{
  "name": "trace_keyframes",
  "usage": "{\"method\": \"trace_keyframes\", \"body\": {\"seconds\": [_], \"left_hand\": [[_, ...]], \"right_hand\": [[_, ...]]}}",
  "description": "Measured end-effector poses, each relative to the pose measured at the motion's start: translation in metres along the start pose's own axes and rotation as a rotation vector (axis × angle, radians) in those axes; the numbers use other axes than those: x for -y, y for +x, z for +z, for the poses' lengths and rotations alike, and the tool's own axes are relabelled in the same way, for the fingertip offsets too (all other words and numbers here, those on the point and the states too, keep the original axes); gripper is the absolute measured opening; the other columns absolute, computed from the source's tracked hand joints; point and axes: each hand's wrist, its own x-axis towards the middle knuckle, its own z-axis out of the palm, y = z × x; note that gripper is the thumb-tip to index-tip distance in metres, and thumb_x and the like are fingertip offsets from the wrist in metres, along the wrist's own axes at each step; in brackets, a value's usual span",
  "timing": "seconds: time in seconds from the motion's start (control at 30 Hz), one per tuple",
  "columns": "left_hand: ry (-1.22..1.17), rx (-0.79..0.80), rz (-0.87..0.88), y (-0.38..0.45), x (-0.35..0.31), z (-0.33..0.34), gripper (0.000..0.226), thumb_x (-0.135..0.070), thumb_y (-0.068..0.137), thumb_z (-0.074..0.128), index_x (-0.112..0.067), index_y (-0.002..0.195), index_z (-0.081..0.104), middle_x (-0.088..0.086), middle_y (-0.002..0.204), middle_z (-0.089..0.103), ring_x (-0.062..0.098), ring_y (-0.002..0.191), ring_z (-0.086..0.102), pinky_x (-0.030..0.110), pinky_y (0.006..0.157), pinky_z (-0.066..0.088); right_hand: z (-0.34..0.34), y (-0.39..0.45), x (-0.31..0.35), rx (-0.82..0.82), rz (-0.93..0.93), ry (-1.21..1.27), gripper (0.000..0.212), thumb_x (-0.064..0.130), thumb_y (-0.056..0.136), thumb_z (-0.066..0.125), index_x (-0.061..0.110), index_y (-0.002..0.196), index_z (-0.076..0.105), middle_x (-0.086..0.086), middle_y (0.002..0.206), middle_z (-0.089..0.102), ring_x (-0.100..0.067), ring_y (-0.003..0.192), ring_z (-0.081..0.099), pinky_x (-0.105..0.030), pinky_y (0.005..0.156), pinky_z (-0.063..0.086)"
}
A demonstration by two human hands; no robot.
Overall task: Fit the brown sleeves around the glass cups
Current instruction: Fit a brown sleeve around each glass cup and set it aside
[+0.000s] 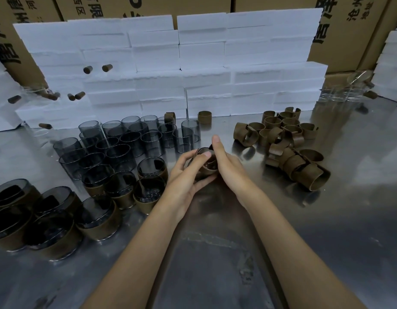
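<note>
Glass cup [206, 162] with a brown sleeve [207, 170] around it sits between both hands at center: left hand [184, 175] curls round it from nine o'clock, right hand [225, 163] grips at three. Loose sleeves [286, 143] lie toward two o'clock.

Even, fairly dim overhead light is cast on the shiny grey metal counter [349, 197], where soft glare and blurred reflections are seen, while the stacked white foam blocks [170, 63] are nearly overexposed and straight lines are bent by wide-angle distortion toward the softened edges.
</note>
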Motion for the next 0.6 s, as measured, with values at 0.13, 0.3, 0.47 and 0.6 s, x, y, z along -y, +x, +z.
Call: {"method": "trace_keyframes", "body": {"seconds": [0.13,0.3,0.47,0.6], "left_hand": [[-0.011,0.021,0.005,0.000,0.000,-0.001,0.046,-0.023,0.094,0.073,-0.005,0.134,0.057,0.008,0.102,0.078,0.023,0.106,0.075,0.035,0.083,0.062],[0.007,0.029,-0.002,-0.002,-0.001,-0.001,0.041,-0.022,0.096,0.071,-0.004,0.131,0.059,0.006,0.100,0.079,0.024,0.102,0.076,0.038,0.079,0.063],[0.011,0.031,0.006,-0.005,-0.002,0.004,0.042,-0.022,0.096,0.070,-0.011,0.134,0.057,0.012,0.118,0.072,0.022,0.102,0.076,0.037,0.079,0.063],[-0.011,0.089,-0.028,-0.007,-0.006,0.011,0.047,-0.017,0.097,0.067,-0.007,0.139,0.050,0.018,0.132,0.063,0.021,0.103,0.075,0.035,0.079,0.063]], "right_hand": [[0.005,0.004,-0.006,-0.038,-0.019,0.014,0.081,0.086,0.090,0.022,0.028,0.115,0.073,0.006,0.114,0.072,-0.010,0.112,0.061,-0.030,0.089,0.042],[0.008,0.006,-0.013,-0.084,-0.054,0.036,0.065,0.069,0.102,0.027,0.021,0.124,0.064,0.008,0.114,0.068,-0.013,0.116,0.060,-0.033,0.097,0.043],[0.006,0.007,-0.017,-0.098,-0.043,0.101,0.051,0.060,0.105,0.035,0.019,0.116,0.065,0.008,0.106,0.068,-0.007,0.105,0.063,-0.030,0.090,0.047],[-0.004,0.004,-0.013,-0.111,0.031,0.350,0.036,0.049,0.102,0.052,0.018,0.105,0.070,0.003,0.097,0.075,-0.001,0.081,0.071,-0.016,0.064,0.050]]}}
